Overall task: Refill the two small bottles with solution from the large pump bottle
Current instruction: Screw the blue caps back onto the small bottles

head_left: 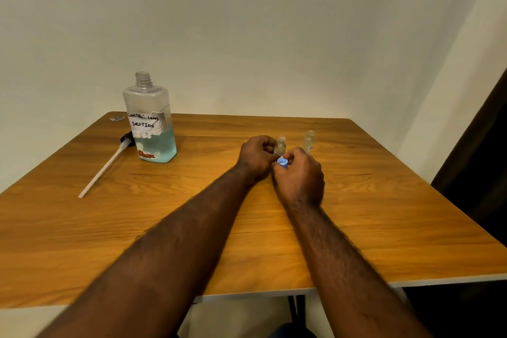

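Plainly the step in hand is cap work on one small bottle; whether the cap is coming off or going back on I cannot tell. The wooden tabletop [356, 228] makes a good rest, and wrists planted on it would steady the fingers.

The large solution bottle [149, 123] stands open-necked toward the far left corner, well apart from the hands. Its pump [104, 167] lies just beside it, the tube pointing at the near left edge.

The left hand [256, 156] curls its fingers round the nearer small bottle [281, 144], past the middle toward the far edge. That bottle wants holding upright with a light grip. The right hand [300, 175], close against the left, pinches the blue cap [282, 162] just below the bottle's mouth, hollow side up. It should meet the threads squarely.

The second small bottle [309, 141] stands just to the right, and a knuckle could tip it.

- **Tabletop:** smooth, warm wood grain with a pale edge band.
- **Large bottle:** clear plastic, square-shouldered, with a threaded neck. Pale blue liquid sits low in it, and a handwritten paper label is taped on.
- **Pump:** a dark head on a thin, straight white tube.
- **Small bottles:** clear, slim and narrow-necked, likely light. I cannot make out their contents.
- **Cap:** small and round, probably plastic.
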